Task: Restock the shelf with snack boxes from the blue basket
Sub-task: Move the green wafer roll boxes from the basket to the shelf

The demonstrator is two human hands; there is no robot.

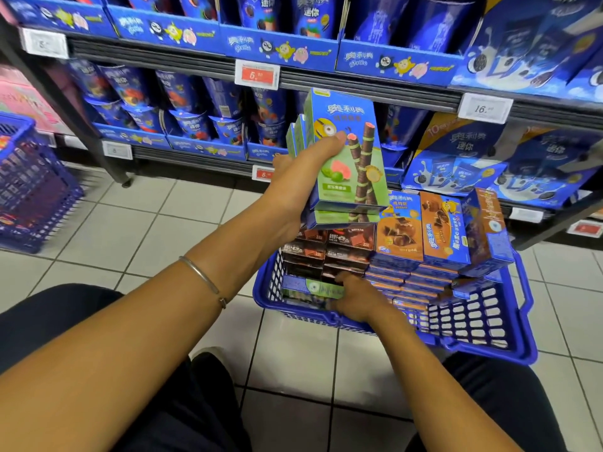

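Note:
My left hand (pixel 293 187) grips a stack of green and blue snack boxes (pixel 352 164), held upright above the blue basket (pixel 473 340), thumb across the front box. The basket stands on the floor tiles before the lower shelf and holds brown boxes (pixel 326 249) at the left and orange and blue boxes (pixel 421 236) at the right. My right hand (pixel 355 298) reaches into the basket's near left corner and its fingers curl onto a green box (pixel 310 288) lying there. How firmly it holds the box is hidden.
Shelves (pixel 326 79) of blue snack cups and boxes with price tags fill the back. A second blue basket (pixel 29 190) stands on the floor at the left, beside a shelf upright. My dark trouser legs are at the bottom.

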